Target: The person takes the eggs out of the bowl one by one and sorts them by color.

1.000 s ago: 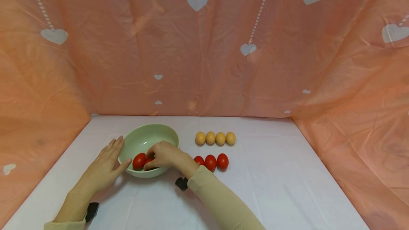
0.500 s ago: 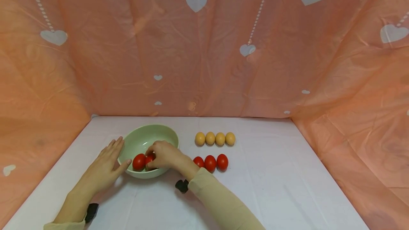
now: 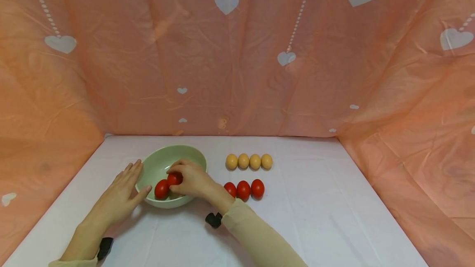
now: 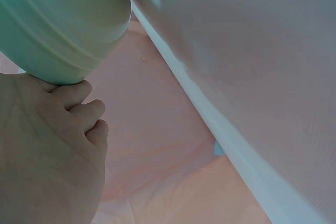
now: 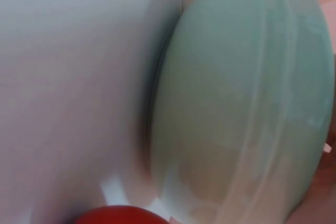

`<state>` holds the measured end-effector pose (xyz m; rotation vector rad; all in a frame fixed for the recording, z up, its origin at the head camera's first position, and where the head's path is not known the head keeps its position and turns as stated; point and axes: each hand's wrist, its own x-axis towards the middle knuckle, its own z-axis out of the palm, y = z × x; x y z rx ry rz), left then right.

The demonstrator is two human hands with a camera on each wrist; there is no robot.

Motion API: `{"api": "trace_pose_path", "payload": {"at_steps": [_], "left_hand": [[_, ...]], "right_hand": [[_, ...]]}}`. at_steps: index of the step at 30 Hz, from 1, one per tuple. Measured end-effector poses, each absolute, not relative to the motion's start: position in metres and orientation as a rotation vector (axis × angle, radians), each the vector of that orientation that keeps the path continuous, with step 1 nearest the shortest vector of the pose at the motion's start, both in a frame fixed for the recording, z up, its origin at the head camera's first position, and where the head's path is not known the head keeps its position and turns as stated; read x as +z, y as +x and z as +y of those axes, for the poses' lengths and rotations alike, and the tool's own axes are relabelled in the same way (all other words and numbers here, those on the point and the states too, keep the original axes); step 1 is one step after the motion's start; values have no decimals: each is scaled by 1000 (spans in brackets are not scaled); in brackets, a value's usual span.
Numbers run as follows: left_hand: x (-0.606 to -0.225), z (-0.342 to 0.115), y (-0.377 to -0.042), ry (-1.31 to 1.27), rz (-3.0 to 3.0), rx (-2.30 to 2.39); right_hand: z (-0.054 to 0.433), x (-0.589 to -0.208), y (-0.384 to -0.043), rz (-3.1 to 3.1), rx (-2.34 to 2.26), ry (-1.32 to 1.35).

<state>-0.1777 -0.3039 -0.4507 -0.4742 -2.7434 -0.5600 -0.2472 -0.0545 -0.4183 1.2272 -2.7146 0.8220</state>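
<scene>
A pale green bowl (image 3: pixel 168 204) stands at the left of the table. My right hand (image 3: pixel 193 181) reaches into it and pinches a red egg (image 3: pixel 174 179) between thumb and fingers. Another red egg (image 3: pixel 161 189) lies beside it in the bowl. At the bowl's left side my left hand (image 3: pixel 115 197) rests against the wall with fingers extended and the thumb at the rim. The left wrist view has those fingers touching the outside of the bowl (image 4: pixel 63 24). Seen from the right wrist, the bowl (image 5: pixel 236 103) hides most of the right hand.
Right of the bowl lies a row of red eggs (image 3: pixel 243 190), one partly behind the right forearm. Behind that row sit several yellow eggs (image 3: pixel 255 161). An orange curtain (image 3: pixel 230 73) with hearts encloses the white table (image 3: pixel 315 209) at back and sides.
The right hand's red egg has shifted slightly up and away from the near wall of the bowl. My left hand keeps its place at the bowl.
</scene>
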Motion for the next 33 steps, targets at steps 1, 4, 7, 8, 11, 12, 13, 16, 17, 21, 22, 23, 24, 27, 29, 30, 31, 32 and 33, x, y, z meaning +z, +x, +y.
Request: {"api": "trace_pose_path", "payload": {"at_steps": [1, 4, 7, 8, 11, 12, 13, 16, 17, 21, 22, 23, 24, 27, 29, 30, 31, 32, 33], "left_hand": [[-450, -304, -178, -473, -2745, -561], [-450, -303, -178, -466, -2754, -564], [-449, -303, -178, -461, -2756, -564], [-450, -303, -178, -461, -2756, -566], [-451, -303, -179, -465, -2756, -569], [-451, -303, -179, -465, -2757, -570], [-450, -303, -179, -465, -2756, -572], [-451, -304, -179, -468, -2750, -572], [-451, -304, -179, -468, -2748, -572], [-451, -304, -179, -468, -2746, -569], [-451, -305, -180, -467, -2746, -568], [-452, -305, -180, -468, -2748, -568], [-452, -305, -180, -470, -2747, -568], [-452, -306, -180, -473, -2745, -566], [-452, -306, -180, -475, -2744, -566], [-453, -306, -180, -476, -2743, -564], [-452, -305, -180, -476, -2743, -563], [-453, -305, -181, -478, -2743, -559], [-453, -305, -181, -478, -2743, -559]], "right_hand": [[-54, -418, -247, -2695, 848, 1232], [-50, -419, -246, -2637, 924, 1245], [-45, -418, -243, -2581, 992, 1239], [-43, -417, -242, -2564, 1005, 1237], [-38, -414, -239, -2513, 1029, 1221], [-36, -412, -238, -2493, 1034, 1216], [-34, -411, -237, -2474, 1049, 1213], [-27, -408, -235, -2400, 1086, 1216], [-24, -408, -235, -2376, 1094, 1219], [-12, -405, -233, -2305, 1129, 1233], [-9, -405, -233, -2297, 1141, 1235], [-5, -404, -233, -2290, 1154, 1236], [-2, -403, -233, -2283, 1164, 1237], [10, -401, -231, -2270, 1191, 1242], [19, -401, -231, -2263, 1198, 1238], [23, -401, -231, -2261, 1191, 1234], [28, -401, -231, -2258, 1184, 1227], [33, -402, -231, -2259, 1172, 1215], [37, -403, -231, -2255, 1163, 1208]]}}
